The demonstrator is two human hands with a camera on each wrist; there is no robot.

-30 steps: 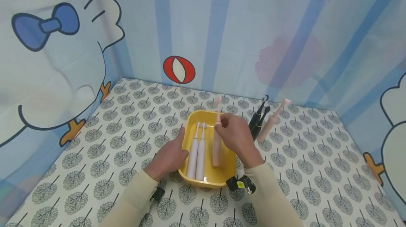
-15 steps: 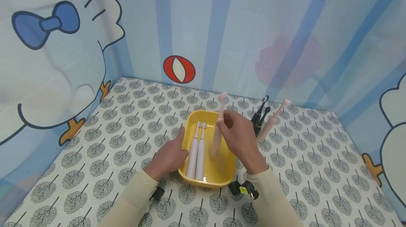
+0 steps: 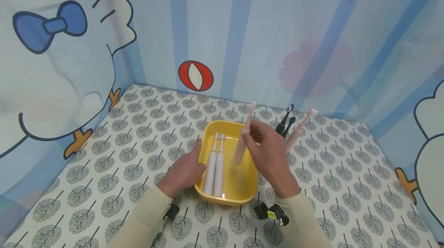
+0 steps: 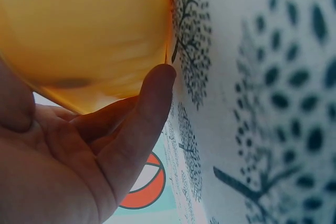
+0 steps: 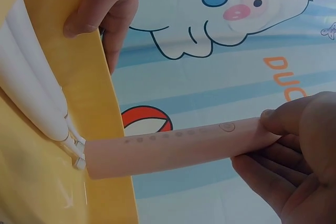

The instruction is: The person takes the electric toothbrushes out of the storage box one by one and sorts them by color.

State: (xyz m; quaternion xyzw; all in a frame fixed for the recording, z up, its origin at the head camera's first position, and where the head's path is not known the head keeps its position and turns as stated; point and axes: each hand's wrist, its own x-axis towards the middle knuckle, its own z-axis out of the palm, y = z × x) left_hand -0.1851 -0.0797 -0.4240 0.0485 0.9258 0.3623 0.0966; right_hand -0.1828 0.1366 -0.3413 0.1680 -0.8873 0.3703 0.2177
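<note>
By the right hand [image 3: 268,149], a slim pale pink electric toothbrush [image 3: 241,148] is pinched between thumb and fingers, close to the top of its handle. By the left hand [image 3: 184,171], the left side of a deep yellow plastic tray with round corners [image 3: 227,202] is gripped, with the thumb over the rim and the fingers kept on the outside. So both hands are closed on something.

The pale pink toothbrush is held over the right part of the tray, head up and tipped to the right. A second ago it was held straighter and nearer the front; since then it has been moved up and away, while the tray has been kept still. It seems to be held clear of the tray's floor, so its place does not look settled yet.

In the left part of the tray, two slim white toothbrushes [image 3: 210,173] are laid side by side, heads pointing away. Outside, just past the right hand, two thin black toothbrushes [image 3: 280,128] and a second pink toothbrush [image 3: 293,139] are seen, partly hidden. Everything is set on a white surface [image 3: 138,190] printed with dark round trees, backed by a blue striped cartoon curtain [image 3: 215,20].
</note>
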